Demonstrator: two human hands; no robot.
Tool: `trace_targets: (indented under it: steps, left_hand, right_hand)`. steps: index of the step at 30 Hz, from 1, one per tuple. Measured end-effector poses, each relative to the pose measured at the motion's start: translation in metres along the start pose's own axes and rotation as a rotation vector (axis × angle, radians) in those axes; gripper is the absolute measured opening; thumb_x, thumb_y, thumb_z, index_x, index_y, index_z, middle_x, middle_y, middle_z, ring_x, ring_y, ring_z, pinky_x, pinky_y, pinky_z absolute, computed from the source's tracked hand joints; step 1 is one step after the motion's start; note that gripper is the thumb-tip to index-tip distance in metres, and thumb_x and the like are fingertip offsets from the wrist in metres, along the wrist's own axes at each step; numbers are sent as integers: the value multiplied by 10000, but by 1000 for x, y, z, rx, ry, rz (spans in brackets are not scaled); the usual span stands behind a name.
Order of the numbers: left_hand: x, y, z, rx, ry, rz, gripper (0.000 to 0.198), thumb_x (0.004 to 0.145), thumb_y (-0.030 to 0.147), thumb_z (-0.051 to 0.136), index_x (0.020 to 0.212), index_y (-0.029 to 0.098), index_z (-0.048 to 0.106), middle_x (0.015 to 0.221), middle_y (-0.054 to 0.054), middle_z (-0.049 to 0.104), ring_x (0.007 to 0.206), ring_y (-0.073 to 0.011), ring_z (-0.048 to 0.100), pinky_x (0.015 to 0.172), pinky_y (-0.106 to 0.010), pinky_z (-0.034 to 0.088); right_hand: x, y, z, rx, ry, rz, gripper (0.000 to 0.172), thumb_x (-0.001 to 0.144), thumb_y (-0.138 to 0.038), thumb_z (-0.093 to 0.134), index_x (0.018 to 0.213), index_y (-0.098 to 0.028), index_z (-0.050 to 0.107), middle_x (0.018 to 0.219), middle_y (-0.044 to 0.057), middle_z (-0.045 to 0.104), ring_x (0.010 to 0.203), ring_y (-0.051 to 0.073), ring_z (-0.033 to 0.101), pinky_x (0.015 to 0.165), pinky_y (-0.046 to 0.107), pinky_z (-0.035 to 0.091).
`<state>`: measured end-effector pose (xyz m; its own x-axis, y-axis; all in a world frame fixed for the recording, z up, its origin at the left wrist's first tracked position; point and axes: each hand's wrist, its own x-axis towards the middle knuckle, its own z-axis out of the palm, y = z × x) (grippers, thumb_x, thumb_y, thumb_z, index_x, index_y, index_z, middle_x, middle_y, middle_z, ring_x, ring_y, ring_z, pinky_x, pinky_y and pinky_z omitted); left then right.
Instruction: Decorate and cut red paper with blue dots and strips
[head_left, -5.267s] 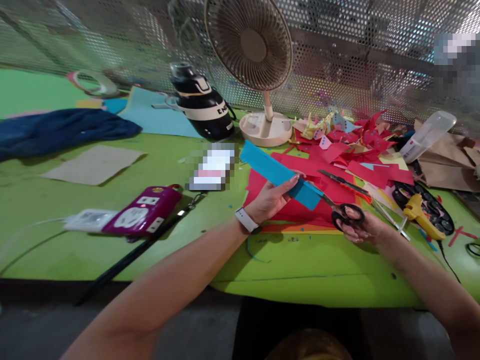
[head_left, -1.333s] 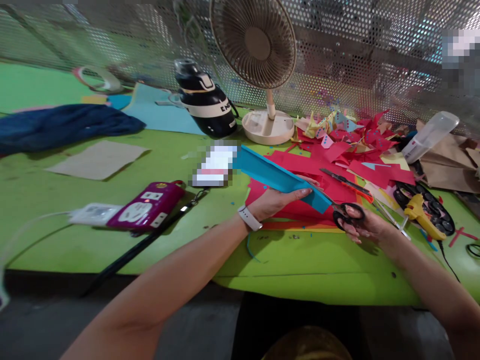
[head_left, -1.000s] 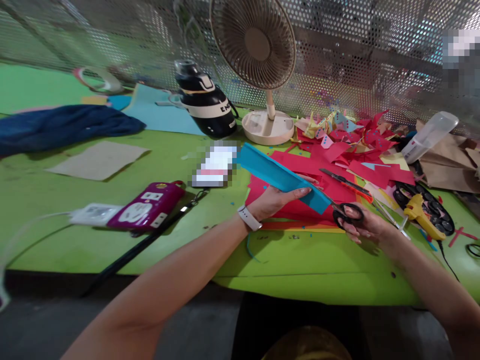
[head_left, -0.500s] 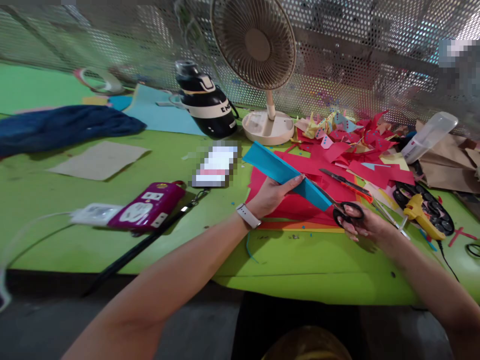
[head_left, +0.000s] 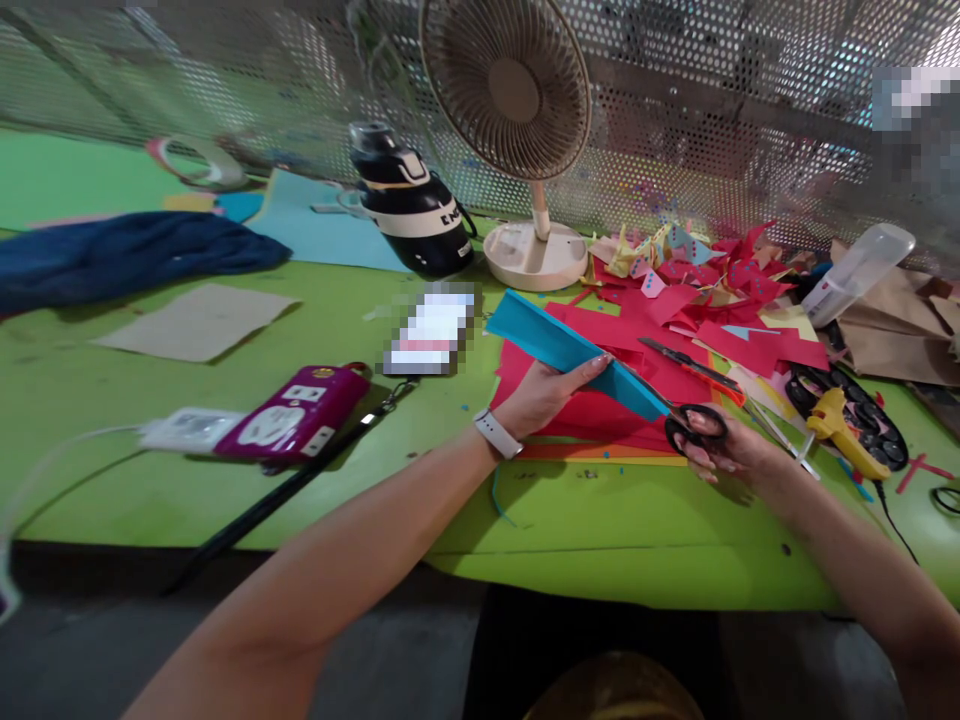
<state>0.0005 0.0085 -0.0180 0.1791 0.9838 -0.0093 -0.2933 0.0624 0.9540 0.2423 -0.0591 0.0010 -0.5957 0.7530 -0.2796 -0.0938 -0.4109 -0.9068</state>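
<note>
A folded strip of blue paper (head_left: pixel 551 338) is pinched in my left hand (head_left: pixel 546 393), thumb on top and fingers beneath. Black-handled scissors (head_left: pixel 699 428) sit in my right hand (head_left: pixel 726 450), fingers through the loops. Their blades lie along the strip's upper right edge, partly hidden by the paper and my thumb. Red paper sheets (head_left: pixel 592 415) are spread on the green table under both hands, with an orange sheet (head_left: pixel 600 452) at the near edge. Just beyond the scissors lies a utility knife (head_left: pixel 694 368) with an orange grip.
Behind stand a fan (head_left: pixel 536 255) and a black bottle (head_left: pixel 420 225). Cut paper scraps (head_left: pixel 697 260) pile up at the back right. A yellow glue gun (head_left: pixel 847 435) lies on the right. Leftward are a phone (head_left: pixel 431 330) and a purple power bank (head_left: pixel 296 415).
The blue strip has shifted slightly down and right, its far end tilting a little. My left hand moved slightly with it; the scissors stay nearly in place.
</note>
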Motion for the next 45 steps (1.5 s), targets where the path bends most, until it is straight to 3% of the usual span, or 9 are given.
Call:
trace_targets:
  steps: [12, 17, 27, 40, 45]
  left_hand:
    - [-1, 3, -2, 130, 21, 1, 477, 534, 586, 861, 723, 171, 721, 784, -43, 720, 746, -201, 640, 785, -369, 548]
    - [-1, 6, -1, 140, 21, -2, 490, 519, 593, 865, 746, 176, 744, 833, -54, 751, 828, -238, 676, 865, -396, 559]
    - [1, -4, -5, -93, 46, -73, 388, 512, 441, 910, 781, 200, 770, 887, -65, 782, 992, -299, 705, 930, -438, 555]
    - [0, -7, -8, -29, -38, -48, 280, 577, 424, 858, 748, 221, 772, 851, -55, 778, 926, -303, 713, 856, -435, 579]
    - [2, -7, -13, 19, -44, -21, 227, 597, 400, 843, 732, 233, 769, 833, -51, 770, 916, -289, 707, 864, -428, 575]
  right_hand:
    - [0, 2, -4, 9, -16, -7, 514, 738, -657, 702, 754, -153, 602, 421, -94, 497, 232, 12, 249, 242, 149, 215]
    - [-1, 1, -2, 23, -17, -17, 492, 758, -630, 703, 752, -149, 600, 427, -95, 504, 234, 5, 239, 243, 139, 223]
    - [-3, -3, 0, -14, 20, -1, 473, 774, -618, 690, 741, -154, 601, 424, -96, 497, 240, -2, 219, 259, 145, 243]
    - [-1, 1, -5, -6, -29, 7, 503, 755, -651, 686, 752, -153, 615, 439, -82, 533, 234, 19, 288, 259, 156, 267]
    - [-3, -1, -3, 3, -22, -7, 484, 780, -626, 685, 744, -148, 611, 428, -96, 518, 224, 5, 226, 269, 150, 299]
